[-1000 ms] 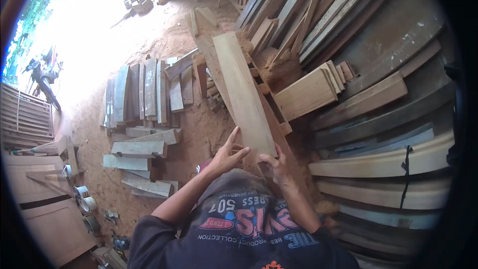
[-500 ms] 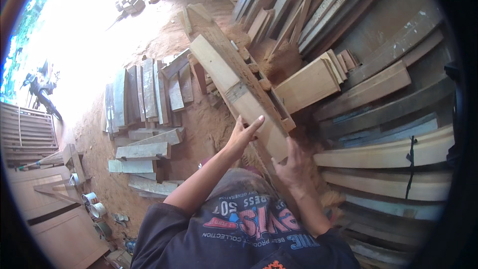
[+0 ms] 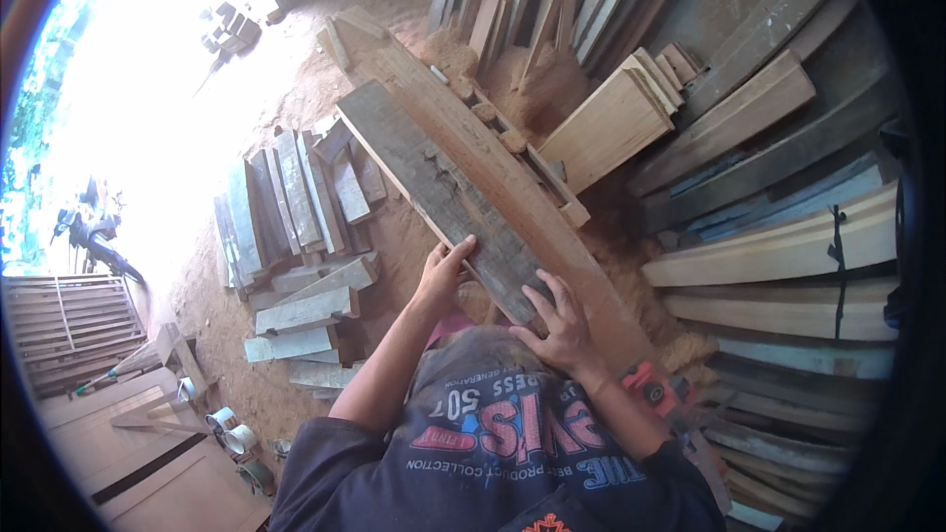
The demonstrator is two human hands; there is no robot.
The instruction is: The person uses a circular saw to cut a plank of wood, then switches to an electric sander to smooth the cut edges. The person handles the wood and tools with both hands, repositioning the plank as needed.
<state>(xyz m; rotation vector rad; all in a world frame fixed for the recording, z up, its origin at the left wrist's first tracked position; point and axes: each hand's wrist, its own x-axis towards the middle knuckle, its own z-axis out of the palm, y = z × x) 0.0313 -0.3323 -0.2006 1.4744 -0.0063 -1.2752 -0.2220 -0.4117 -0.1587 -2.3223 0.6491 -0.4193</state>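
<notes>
Plank (image 3: 439,182) stretches ahead of both hands, overlapping the surface (image 3: 594,281). Left hand (image 3: 448,274) clasps its left edge; right hand (image 3: 560,320) covers its near end, grip unclear to me. A loosened left clasp could let it slip leftward.

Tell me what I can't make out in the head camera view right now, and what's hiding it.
All in the head view:
Gray board: its underside faces away, hidden by the board itself.
Left hand: some fingers are hidden by the board's edge.
Red tool: partly covered by the right forearm.
Two-wheeler: details lost in glare and too small.
Pale board: its right end meets the dark lens rim.
</notes>
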